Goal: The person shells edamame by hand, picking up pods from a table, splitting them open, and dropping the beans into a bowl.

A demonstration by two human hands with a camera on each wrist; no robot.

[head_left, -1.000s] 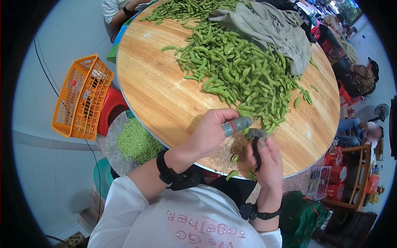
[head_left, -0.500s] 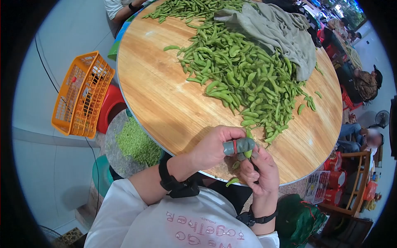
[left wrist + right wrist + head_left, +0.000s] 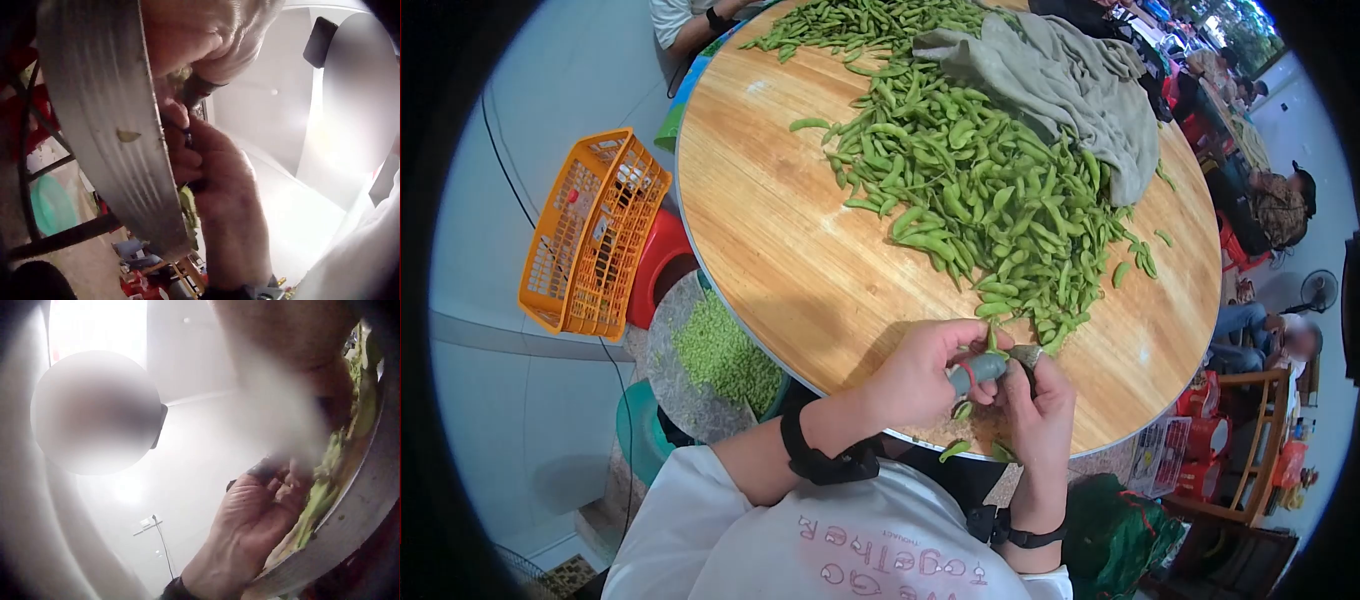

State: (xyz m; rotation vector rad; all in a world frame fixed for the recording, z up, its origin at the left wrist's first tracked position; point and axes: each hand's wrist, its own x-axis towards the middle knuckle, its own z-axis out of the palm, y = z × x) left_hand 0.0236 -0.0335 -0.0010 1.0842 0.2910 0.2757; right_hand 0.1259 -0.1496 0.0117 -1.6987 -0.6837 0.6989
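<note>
Near the table's front edge in the head view, my left hand [image 3: 920, 375] pinches a green pod [image 3: 994, 340] between its fingers and a thumb wearing a grey cover with a red band. Against it, my right hand [image 3: 1040, 400] has its fingers curled round a dark object [image 3: 1028, 358], mostly hidden in the grip. Loose pods [image 3: 955, 451] lie by the table edge below the hands. A large heap of green pods [image 3: 1000, 200] spreads beyond them. Both wrist views show the hands close together, the held things largely hidden.
A grey cloth [image 3: 1060, 80] covers part of the heap on the round wooden table [image 3: 750, 220]. At the left stand a bowl of shelled beans [image 3: 725, 350], an orange crate [image 3: 595, 235] and a red stool [image 3: 662, 265]. Other people sit at the far right.
Both hands came together and moved slightly toward the table's front edge. The left hand has taken hold of a pod, which now sits lower between the fingers than half a second ago.
</note>
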